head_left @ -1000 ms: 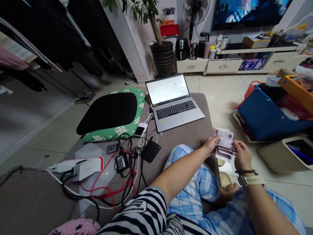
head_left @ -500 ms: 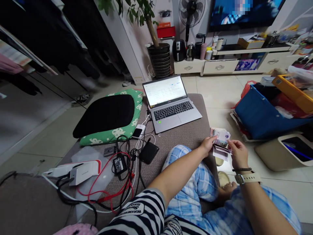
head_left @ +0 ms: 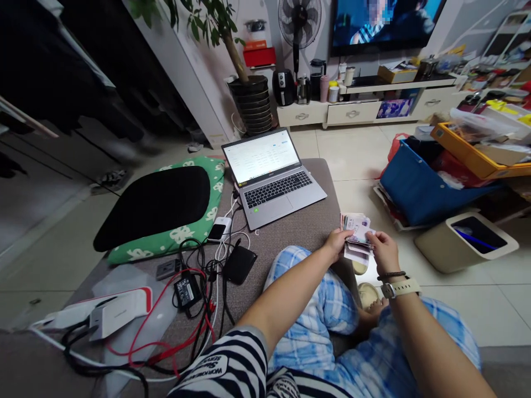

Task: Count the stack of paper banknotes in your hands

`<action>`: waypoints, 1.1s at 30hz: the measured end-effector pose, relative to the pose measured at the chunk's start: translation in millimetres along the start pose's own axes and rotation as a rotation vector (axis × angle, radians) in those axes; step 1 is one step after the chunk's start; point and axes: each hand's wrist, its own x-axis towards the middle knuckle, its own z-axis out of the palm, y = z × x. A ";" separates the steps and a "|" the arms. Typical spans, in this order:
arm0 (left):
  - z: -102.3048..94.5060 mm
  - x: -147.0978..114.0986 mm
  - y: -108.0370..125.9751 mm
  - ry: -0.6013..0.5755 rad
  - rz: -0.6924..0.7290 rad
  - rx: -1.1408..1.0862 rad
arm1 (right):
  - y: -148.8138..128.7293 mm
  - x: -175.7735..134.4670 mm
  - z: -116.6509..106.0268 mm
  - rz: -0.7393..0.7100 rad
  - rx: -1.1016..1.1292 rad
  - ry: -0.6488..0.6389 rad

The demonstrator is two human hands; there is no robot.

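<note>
A stack of banknotes point(head_left: 357, 225) is spread a little between my two hands, above the floor just past the corner of the grey seat. My left hand point(head_left: 337, 243) grips the stack by its left side, thumb on top. At its right edge my right hand point(head_left: 384, 250) pinches the notes between thumb and fingers. Paler notes hang lower, under the upper ones. A watch with a beige strap point(head_left: 401, 287) and a dark bracelet circle my right wrist. Left of my hands an opened laptop point(head_left: 276, 179) stands on the seat with its screen lit.
Tangled cables, a black adapter point(head_left: 187, 290), a black wallet-like case point(head_left: 240, 264) and a white power strip point(head_left: 74, 316) lie on the seat. Beyond them is a green cushion point(head_left: 178, 235). Right of me stand a beige bin point(head_left: 440, 246) and a blue bag point(head_left: 427, 193).
The view has swung to the right, so the scene sits further left. My right fingers have shifted onto the notes' upper right edge; both hands still hold the stack.
</note>
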 end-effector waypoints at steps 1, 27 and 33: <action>-0.4 0.2 -0.2 -0.005 0.004 -0.003 | -0.3 0.1 0.4 0.001 0.010 -0.002; 3.8 -13.0 13.9 -0.059 0.018 0.025 | -6.8 -1.5 11.5 0.016 -0.019 -0.066; 4.7 -14.2 13.7 -0.043 -0.003 0.001 | -5.8 -2.1 10.0 -0.028 -0.102 -0.036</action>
